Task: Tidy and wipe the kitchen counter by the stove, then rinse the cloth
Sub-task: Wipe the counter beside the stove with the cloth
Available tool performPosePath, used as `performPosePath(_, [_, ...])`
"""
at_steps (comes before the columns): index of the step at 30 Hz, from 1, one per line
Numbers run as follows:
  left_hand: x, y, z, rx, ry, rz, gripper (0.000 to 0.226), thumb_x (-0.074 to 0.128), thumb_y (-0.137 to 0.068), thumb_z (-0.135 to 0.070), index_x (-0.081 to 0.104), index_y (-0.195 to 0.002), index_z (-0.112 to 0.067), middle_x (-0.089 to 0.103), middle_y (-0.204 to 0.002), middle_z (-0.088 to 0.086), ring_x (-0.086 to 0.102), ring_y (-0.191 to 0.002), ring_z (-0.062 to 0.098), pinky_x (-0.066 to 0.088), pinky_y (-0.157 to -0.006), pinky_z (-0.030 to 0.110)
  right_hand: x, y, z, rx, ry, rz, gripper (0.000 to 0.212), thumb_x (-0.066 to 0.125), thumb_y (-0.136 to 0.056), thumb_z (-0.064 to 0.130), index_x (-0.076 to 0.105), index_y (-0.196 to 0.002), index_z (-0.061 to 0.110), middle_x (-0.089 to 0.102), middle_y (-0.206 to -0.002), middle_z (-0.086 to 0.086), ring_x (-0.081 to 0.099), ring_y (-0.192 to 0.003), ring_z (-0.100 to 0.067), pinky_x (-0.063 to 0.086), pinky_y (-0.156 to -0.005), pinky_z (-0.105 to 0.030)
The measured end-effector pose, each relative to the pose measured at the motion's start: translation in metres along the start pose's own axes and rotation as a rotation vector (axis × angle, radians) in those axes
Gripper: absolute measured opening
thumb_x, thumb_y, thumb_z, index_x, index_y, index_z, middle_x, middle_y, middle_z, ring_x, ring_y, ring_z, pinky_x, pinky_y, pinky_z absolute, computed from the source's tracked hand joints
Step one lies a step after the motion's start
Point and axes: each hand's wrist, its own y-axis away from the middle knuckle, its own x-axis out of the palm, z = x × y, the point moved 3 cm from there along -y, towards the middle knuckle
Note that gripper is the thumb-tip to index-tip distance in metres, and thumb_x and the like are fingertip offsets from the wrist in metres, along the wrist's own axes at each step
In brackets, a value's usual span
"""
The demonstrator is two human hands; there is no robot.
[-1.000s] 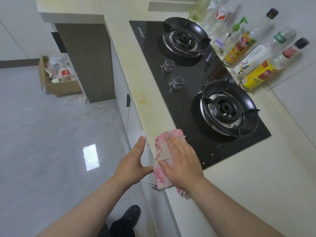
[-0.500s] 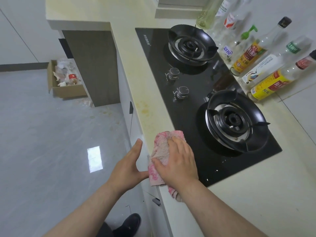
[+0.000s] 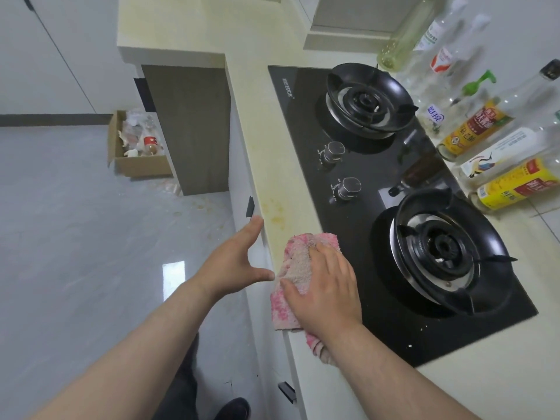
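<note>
A pink and beige cloth (image 3: 295,268) lies on the narrow cream counter strip (image 3: 272,177) in front of the black glass stove (image 3: 378,183). My right hand (image 3: 325,286) presses flat on the cloth, fingers spread over it, with part of the cloth hanging over the counter edge. My left hand (image 3: 235,259) is held open just off the counter's front edge, thumb near the cloth, holding nothing. Yellowish stains mark the counter strip just beyond the cloth.
Two burners (image 3: 366,101) (image 3: 445,250) and two knobs (image 3: 348,187) sit on the stove. Several bottles (image 3: 472,131) stand along the right wall. A cardboard box (image 3: 136,147) of rubbish sits on the floor. White crumbs dot the stove's near corner.
My right hand has slid the cloth a little farther along the counter strip, away from me. My left hand has stayed open beside the edge. The camera has tilted down.
</note>
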Motion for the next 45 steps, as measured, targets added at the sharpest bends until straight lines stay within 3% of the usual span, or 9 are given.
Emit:
performPosePath(8, [0.001, -0.007, 0.008, -0.029, 0.115, -0.021, 0.110, 0.084, -0.063, -0.051, 0.014, -0.149, -0.050, 0.028, -0.146, -0.035, 0.041, -0.130, -0.001, 0.043, -0.103, 0.021, -0.005, -0.020, 0.009, -0.006, 0.021, -0.018, 0.083, 0.025, -0.080, 0.071, 0.024, -0.148, 0.023, 0.027, -0.156, 0.001, 0.022, -0.145, -0.020, 0.011, -0.120, -0.037])
performPosePath(14, [-0.011, -0.019, 0.019, -0.108, 0.185, -0.097, 0.079, 0.084, -0.072, -0.035, 0.043, -0.139, -0.044, 0.049, -0.133, -0.029, 0.054, -0.109, 0.001, 0.042, -0.081, 0.010, -0.008, -0.055, 0.017, -0.004, 0.030, -0.041, 0.081, 0.028, -0.080, 0.069, 0.029, -0.145, 0.022, 0.032, -0.153, 0.000, 0.026, -0.143, -0.021, 0.016, -0.121, -0.039])
performPosePath(17, [-0.017, -0.025, 0.021, -0.083, 0.161, -0.108, 0.073, 0.082, -0.074, -0.032, 0.048, -0.137, -0.040, 0.050, -0.134, -0.026, 0.051, -0.121, -0.001, 0.040, -0.094, 0.009, -0.008, -0.067, 0.020, -0.003, 0.039, -0.058, 0.081, 0.030, -0.080, 0.069, 0.032, -0.145, 0.020, 0.035, -0.152, -0.001, 0.028, -0.142, -0.022, 0.017, -0.120, -0.039])
performPosePath(21, [-0.017, -0.033, 0.016, -0.022, 0.166, -0.077, 0.105, 0.082, -0.068, -0.049, 0.016, -0.149, -0.048, 0.017, -0.146, -0.038, 0.033, -0.124, -0.015, 0.037, -0.101, 0.011, -0.008, -0.079, 0.025, -0.005, 0.051, -0.074, 0.080, 0.033, -0.080, 0.066, 0.036, -0.144, 0.017, 0.038, -0.150, -0.003, 0.031, -0.140, -0.023, 0.018, -0.120, -0.040])
performPosePath(24, [-0.021, -0.049, 0.023, -0.001, 0.115, -0.033, 0.111, 0.081, -0.064, -0.056, 0.009, -0.149, -0.051, 0.013, -0.154, -0.035, 0.028, -0.136, -0.010, 0.036, -0.108, 0.019, -0.010, -0.089, 0.028, -0.010, 0.049, -0.087, 0.077, 0.037, -0.081, 0.065, 0.037, -0.142, 0.018, 0.040, -0.149, -0.003, 0.033, -0.139, -0.023, 0.020, -0.119, -0.040])
performPosePath(28, [-0.032, -0.065, 0.033, -0.023, 0.070, -0.058, 0.104, 0.083, -0.070, -0.042, 0.017, -0.151, -0.044, 0.019, -0.153, -0.031, 0.035, -0.135, -0.004, 0.040, -0.105, 0.019, -0.012, -0.103, 0.030, -0.019, 0.054, -0.060, 0.078, 0.032, -0.081, 0.067, 0.033, -0.144, 0.020, 0.035, -0.151, -0.001, 0.029, -0.141, -0.021, 0.018, -0.120, -0.039])
performPosePath(36, [-0.057, -0.090, 0.027, -0.038, 0.219, -0.118, 0.057, 0.067, -0.086, -0.020, 0.050, -0.138, -0.033, 0.048, -0.138, -0.025, 0.047, -0.102, -0.027, 0.043, -0.090, 0.004, -0.018, -0.145, 0.042, -0.025, 0.059, -0.067, 0.074, 0.037, -0.083, 0.065, 0.033, -0.142, 0.021, 0.036, -0.150, -0.001, 0.030, -0.140, -0.022, 0.021, -0.120, -0.040])
performPosePath(40, [-0.059, -0.090, 0.024, -0.087, 0.304, -0.094, 0.059, 0.068, -0.084, -0.030, 0.047, -0.139, -0.035, 0.045, -0.135, -0.030, 0.047, -0.113, -0.019, 0.044, -0.101, 0.017, -0.020, -0.168, 0.050, -0.032, 0.072, -0.088, 0.070, 0.041, -0.084, 0.062, 0.037, -0.139, 0.019, 0.040, -0.145, -0.001, 0.034, -0.136, -0.022, 0.024, -0.119, -0.041])
performPosePath(45, [-0.059, -0.102, 0.027, -0.193, 0.318, -0.087, 0.084, 0.070, -0.082, -0.043, 0.023, -0.152, -0.033, 0.023, -0.155, -0.021, 0.029, -0.141, 0.005, 0.031, -0.116, 0.033, -0.023, -0.195, 0.058, -0.041, 0.078, -0.111, 0.068, 0.026, -0.088, 0.061, 0.038, -0.139, 0.018, 0.042, -0.145, -0.002, 0.036, -0.135, -0.023, 0.026, -0.118, -0.043])
